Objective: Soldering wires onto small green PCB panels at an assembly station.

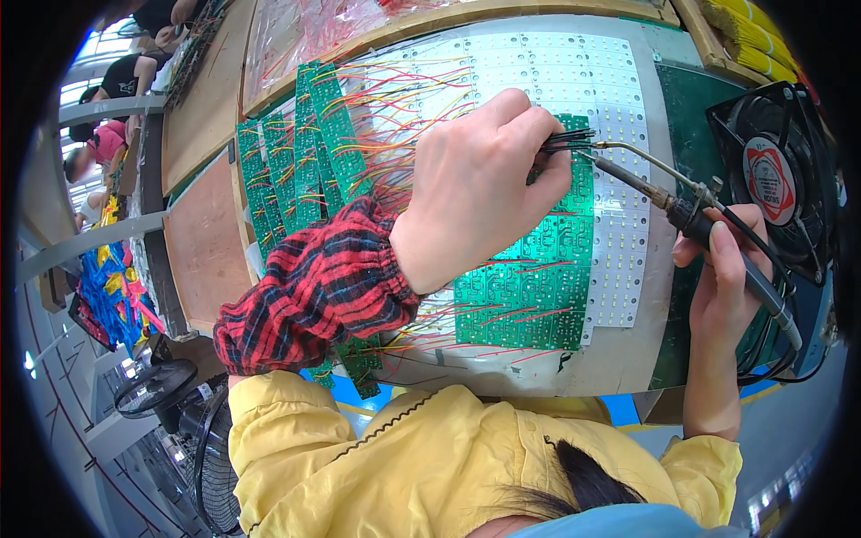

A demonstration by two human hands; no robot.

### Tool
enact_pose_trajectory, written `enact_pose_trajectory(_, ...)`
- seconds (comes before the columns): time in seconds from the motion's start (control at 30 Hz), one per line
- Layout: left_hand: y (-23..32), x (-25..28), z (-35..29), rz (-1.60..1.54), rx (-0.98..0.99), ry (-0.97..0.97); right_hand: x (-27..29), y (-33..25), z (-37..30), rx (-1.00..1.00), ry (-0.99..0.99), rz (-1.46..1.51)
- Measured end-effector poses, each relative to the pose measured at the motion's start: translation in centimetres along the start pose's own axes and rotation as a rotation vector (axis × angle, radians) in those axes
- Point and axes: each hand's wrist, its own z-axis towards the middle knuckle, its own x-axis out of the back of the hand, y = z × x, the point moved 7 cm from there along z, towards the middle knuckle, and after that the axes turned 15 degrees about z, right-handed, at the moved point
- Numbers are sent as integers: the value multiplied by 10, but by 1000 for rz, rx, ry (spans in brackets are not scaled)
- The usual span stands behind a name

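Observation:
My left hand, in a red plaid sleeve cover, pinches a bundle of thin black wires over the upper edge of a green circuit board panel. My right hand is wrapped round a soldering iron with a thin metal tube clamped along it. Its tip and the tube's end meet near the wire ends, at the panel's upper right; exact contact is too small to tell. Red wires lie across the panel, which rests on white perforated boards.
Green board strips with red and yellow wires lie at left. A black square fan stands at right, beside cables. Yellow wire bundles sit at top right. A wooden rail borders the far side. Other people work at far left.

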Motion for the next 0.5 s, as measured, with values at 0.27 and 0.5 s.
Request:
enact_pose_trajectory(0.27,0,-1,-1,2,7,2,0,8,0,-60,10,48)
enact_pose_trajectory(0.5,0,1,-2,3,3,20,-1,8,0,-65,10,65)
